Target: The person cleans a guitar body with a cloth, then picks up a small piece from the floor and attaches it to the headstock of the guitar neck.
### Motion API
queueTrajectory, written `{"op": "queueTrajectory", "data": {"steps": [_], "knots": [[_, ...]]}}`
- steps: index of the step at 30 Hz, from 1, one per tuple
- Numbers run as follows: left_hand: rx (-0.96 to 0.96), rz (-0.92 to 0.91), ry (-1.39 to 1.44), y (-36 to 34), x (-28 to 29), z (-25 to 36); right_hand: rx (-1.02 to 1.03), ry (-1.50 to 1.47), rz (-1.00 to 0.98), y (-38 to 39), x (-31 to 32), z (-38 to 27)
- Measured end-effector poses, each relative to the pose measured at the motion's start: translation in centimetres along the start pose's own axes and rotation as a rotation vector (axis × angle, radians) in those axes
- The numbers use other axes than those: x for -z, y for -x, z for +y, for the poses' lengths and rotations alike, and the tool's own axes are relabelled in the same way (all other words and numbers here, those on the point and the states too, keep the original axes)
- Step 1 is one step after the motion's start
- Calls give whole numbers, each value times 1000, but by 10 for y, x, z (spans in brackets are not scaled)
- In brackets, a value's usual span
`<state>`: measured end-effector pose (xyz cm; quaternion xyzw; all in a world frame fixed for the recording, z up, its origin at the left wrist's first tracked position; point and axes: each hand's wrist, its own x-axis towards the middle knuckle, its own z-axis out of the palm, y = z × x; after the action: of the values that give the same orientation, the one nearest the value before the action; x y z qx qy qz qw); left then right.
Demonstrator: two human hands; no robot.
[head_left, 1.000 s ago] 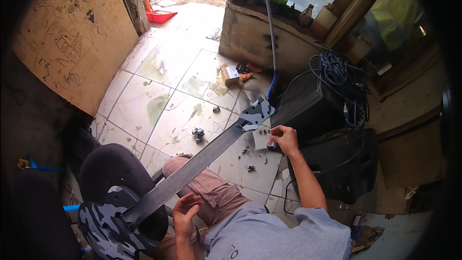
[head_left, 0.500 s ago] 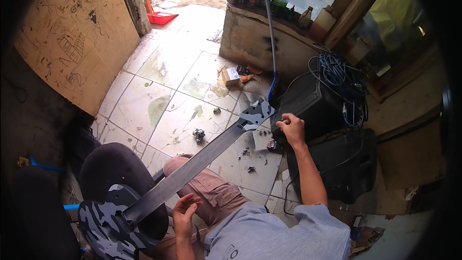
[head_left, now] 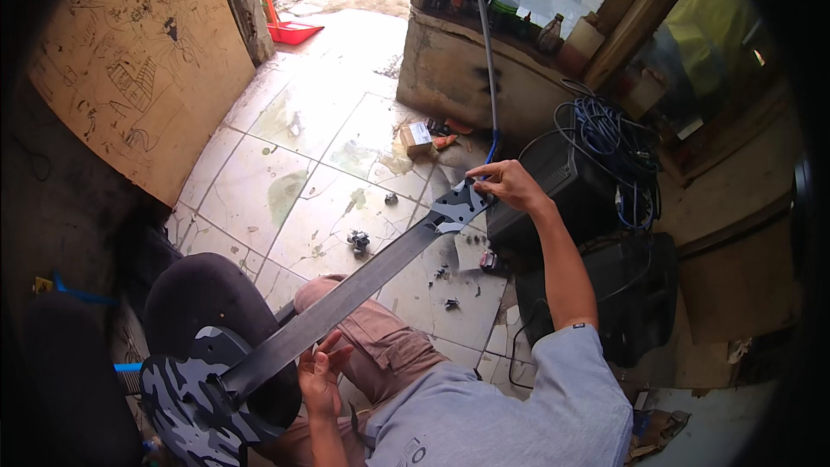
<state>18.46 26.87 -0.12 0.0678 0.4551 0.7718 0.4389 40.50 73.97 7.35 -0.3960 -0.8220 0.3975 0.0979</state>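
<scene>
A stringless electric guitar lies slanted across my lap. Its grey camouflage body [head_left: 186,398] is at the lower left, and its long dark neck [head_left: 363,281] runs up to a camouflage headstock [head_left: 454,206]. My left hand [head_left: 320,376] is under the neck close to the body, fingers curled against it. My right hand [head_left: 506,183] is stretched out with its fingertips pinched on the far end of the headstock. Small metal parts [head_left: 356,240] lie on the tiled floor [head_left: 285,190] beneath the neck.
A black speaker box [head_left: 553,182] with a coil of blue cable [head_left: 605,134] stands right of the headstock. A small cardboard box [head_left: 418,137], a red dustpan [head_left: 294,32], a drawn-on plywood board [head_left: 130,60] and a black seat [head_left: 207,294] surround the floor.
My right hand has moved from low beside the headstock, near the floor, up to its far end. The guitar and my left hand have hardly shifted.
</scene>
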Motion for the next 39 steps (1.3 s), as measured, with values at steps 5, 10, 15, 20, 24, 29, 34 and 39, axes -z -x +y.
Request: {"op": "queueTrajectory", "data": {"steps": [5, 10, 15, 20, 24, 29, 34, 39], "knots": [[-37, 88, -116, -8, -2, 2, 115, -16, -73, -11, 1, -5], [-46, 89, -123, -10, 4, -2, 148, 71, -99, -18, 5, -9], [-51, 94, -110, -10, -1, -2, 213, 166, -67, -16, 4, -6], [-92, 106, -133, -8, -11, 0, 226, 173, -8, -12, -2, -7], [-92, 105, -135, -8, -11, 0, 305, 298, 43, -10, -6, -4], [-78, 114, -161, -9, -4, -2, 321, 262, 148, -9, -6, 0], [-88, 120, -144, -9, -5, -3, 324, 289, 86, 0, -4, -6], [-81, 117, -129, -7, -6, -1, 441, 592, 95, -6, -13, -13]]}}
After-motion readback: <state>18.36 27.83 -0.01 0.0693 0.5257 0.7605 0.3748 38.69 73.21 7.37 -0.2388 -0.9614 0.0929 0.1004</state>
